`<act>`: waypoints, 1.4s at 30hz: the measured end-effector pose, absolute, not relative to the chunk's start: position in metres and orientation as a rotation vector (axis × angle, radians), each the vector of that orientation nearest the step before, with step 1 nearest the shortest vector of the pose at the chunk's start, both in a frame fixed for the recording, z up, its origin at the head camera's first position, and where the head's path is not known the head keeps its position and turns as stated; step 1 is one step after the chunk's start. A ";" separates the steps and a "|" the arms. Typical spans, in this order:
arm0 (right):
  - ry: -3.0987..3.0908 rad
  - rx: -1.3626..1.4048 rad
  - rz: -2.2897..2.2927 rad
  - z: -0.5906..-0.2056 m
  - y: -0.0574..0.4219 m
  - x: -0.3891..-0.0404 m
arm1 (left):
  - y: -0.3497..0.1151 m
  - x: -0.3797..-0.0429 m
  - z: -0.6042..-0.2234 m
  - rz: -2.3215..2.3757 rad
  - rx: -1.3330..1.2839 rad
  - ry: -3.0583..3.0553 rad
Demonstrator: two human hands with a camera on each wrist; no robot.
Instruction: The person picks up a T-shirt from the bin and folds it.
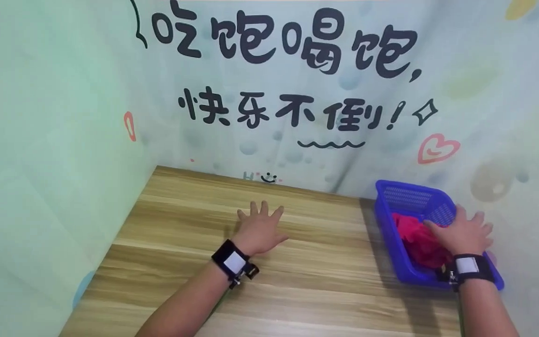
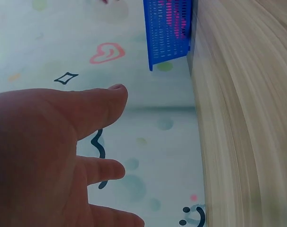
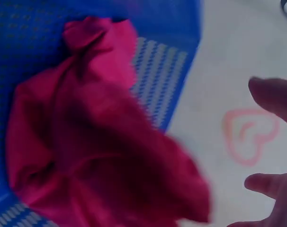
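Observation:
A crumpled pinkish-red cloth [image 1: 418,238] lies in a blue plastic basket [image 1: 389,250] at the right of the table. My right hand [image 1: 467,234] is over the basket's right side, fingers spread and holding nothing. In the right wrist view, the cloth [image 3: 96,127] fills much of the frame, its lower part blurred, with the fingertips at the right edge apart from it. Further left, my left hand [image 1: 259,231] stretches over the wooden table with its fingers fanned out and nothing in it. Its thumb [image 2: 103,106] points straight in the left wrist view.
The wood-grain tabletop [image 1: 194,215] meets a printed curtain [image 1: 297,154] along its back edge. A pale green fabric panel [image 1: 54,164] stands along the left side. More curtain rises close behind the basket on the right. Black bands with small cameras circle both wrists.

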State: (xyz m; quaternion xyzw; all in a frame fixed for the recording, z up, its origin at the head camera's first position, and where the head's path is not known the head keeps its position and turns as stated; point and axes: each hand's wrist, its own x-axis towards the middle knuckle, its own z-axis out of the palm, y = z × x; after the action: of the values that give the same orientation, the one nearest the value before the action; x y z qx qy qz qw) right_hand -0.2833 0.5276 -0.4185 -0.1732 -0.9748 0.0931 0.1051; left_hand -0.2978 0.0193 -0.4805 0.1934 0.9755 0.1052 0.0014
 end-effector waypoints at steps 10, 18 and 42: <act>-3.202 -0.567 0.401 -0.421 0.553 -0.290 | 0.009 -0.302 -0.477 0.371 0.568 3.087; -3.309 -0.366 0.375 -0.429 0.573 -0.300 | 0.008 -0.303 -0.473 0.401 0.559 3.061; -2.959 -0.174 0.619 -0.409 0.540 -0.317 | 0.005 -0.305 -0.475 0.366 0.557 3.038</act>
State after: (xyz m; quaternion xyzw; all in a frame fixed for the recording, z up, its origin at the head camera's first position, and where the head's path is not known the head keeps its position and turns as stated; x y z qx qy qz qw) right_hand -0.3165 0.5397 -0.4093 -0.0574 -0.9756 0.2043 0.0569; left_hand -0.3048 0.0053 -0.4751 0.1790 0.9766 0.1178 0.0156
